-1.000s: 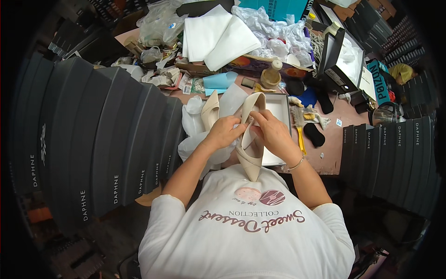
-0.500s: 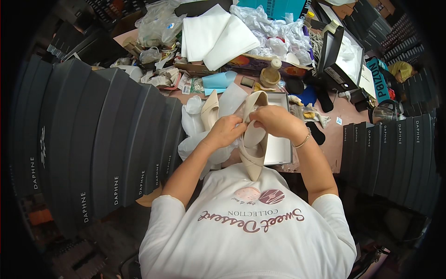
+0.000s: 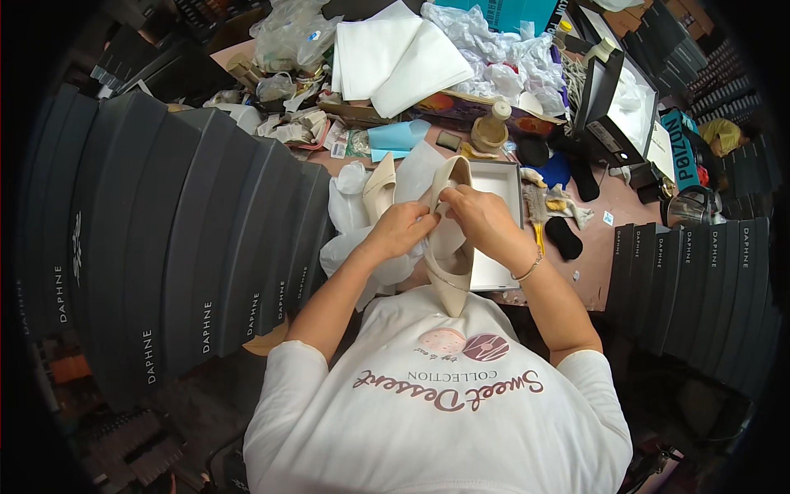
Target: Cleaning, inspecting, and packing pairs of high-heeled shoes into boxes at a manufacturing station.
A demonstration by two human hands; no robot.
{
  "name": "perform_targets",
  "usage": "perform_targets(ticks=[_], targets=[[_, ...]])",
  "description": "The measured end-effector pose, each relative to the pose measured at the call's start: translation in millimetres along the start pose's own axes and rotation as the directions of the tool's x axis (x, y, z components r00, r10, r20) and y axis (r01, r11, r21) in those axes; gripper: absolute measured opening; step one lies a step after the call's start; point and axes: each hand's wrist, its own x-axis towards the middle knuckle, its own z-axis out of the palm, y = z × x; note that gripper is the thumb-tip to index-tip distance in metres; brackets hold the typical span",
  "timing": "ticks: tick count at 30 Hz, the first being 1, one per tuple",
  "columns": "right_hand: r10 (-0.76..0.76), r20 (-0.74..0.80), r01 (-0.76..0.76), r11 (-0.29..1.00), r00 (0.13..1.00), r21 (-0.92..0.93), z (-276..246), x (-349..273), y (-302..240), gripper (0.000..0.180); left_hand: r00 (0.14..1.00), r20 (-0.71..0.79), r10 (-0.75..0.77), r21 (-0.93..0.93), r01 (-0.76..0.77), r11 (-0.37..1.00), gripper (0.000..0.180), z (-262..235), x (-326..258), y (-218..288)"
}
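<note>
A cream pointed-toe shoe is upright in front of my chest, toe towards me. My left hand grips its left side edge, thumb and fingers pinched together. On the other side my right hand is closed at the shoe's opening near the heel, its fingertips partly hidden. A pale insole-like piece shows inside the shoe, below my fingers. The matching cream shoe rests on white wrapping paper left of my hands. Behind my right hand lies an open white-lined shoebox.
Stacks of dark shoeboxes rise on the left and right. Across the back are white sheets, crumpled tissue paper, and a bottle with a pale cap. Black pads and a soiled glove lie right of the shoebox.
The whole view has shifted slightly, with the table's things now a little further right. Both hands stay on the shoe; my right wrist has dipped slightly towards me.
</note>
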Motion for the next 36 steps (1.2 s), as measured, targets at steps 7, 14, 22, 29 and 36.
perform_targets(ticks=[7, 14, 22, 29, 36], targets=[[0.057, -0.119, -0.073, 0.987, 0.991, -0.141, 14, -15, -23, 0.028, 0.998, -0.039, 0.042, 0.005, -0.042, 0.999, 0.036, -4, 0, -9], [0.116, 0.085, -0.136, 0.944, 0.990, 0.300, 16, -44, -29, 0.033, 0.999, -0.039, 0.001, -0.097, -0.004, 0.995, 0.040, 3, -6, -20], [-0.033, 0.072, 0.014, 0.967, 0.997, 0.255, 10, -52, -25, 0.018, 0.991, 0.076, -0.113, -0.117, 0.122, 0.986, 0.041, -2, 1, -25], [0.025, 0.013, -0.024, 0.996, 1.000, -0.081, 31, -20, -68, 0.041, 0.902, 0.346, -0.259, -0.272, 0.360, 0.892, 0.033, -26, 6, -22], [-0.210, -0.056, 0.192, 0.954, 0.976, -0.229, 46, -20, -84, 0.058, 0.842, 0.462, -0.277, -0.342, 0.458, 0.820, 0.027, -40, 1, -32]])
